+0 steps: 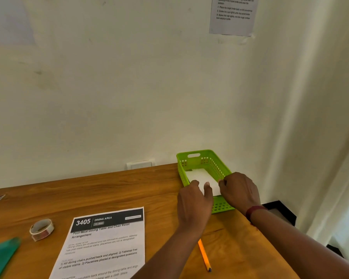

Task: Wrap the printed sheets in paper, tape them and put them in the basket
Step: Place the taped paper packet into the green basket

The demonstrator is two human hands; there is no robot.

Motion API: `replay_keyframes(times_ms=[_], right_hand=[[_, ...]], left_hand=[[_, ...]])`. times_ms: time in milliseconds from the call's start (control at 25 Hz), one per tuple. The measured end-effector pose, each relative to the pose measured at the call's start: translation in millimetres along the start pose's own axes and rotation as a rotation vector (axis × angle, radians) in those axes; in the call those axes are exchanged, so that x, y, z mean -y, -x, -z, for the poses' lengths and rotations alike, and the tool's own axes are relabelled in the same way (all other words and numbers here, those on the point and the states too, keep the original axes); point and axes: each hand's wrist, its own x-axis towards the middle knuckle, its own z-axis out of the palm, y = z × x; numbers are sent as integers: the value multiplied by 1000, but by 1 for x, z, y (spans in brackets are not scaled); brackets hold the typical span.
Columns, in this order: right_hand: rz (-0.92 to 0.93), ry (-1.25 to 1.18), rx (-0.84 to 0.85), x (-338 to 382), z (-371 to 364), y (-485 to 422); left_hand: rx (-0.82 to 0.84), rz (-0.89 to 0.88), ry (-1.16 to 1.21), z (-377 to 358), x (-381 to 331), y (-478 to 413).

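We see a wooden surface (129, 190) against a cream wall. Left of the green basket (207, 160): tape roll (41, 229), printed sheet (107, 244), pencil (204, 256). White wrapped packet (199, 176) lies in the basket. Left hand (193, 204) fingers (208, 188) pinch its near edge; right hand (240, 190) fingers curl at its right corner, grip unclear.
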Motion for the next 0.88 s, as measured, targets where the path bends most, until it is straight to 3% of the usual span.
replay_keyframes(times_ms=[160,400,560,880], right_hand=[[201,-48,-66,11,15,23],[488,4,-47,43,20,77],[533,-14,1,72,18,117],[546,-30,210,119,8,187]], left_hand=[[-17,-83,23,15,10,14],[20,-204,-153,61,36,41],[78,-159,-253,95,68,67],[36,-38,-386,162,132,124]])
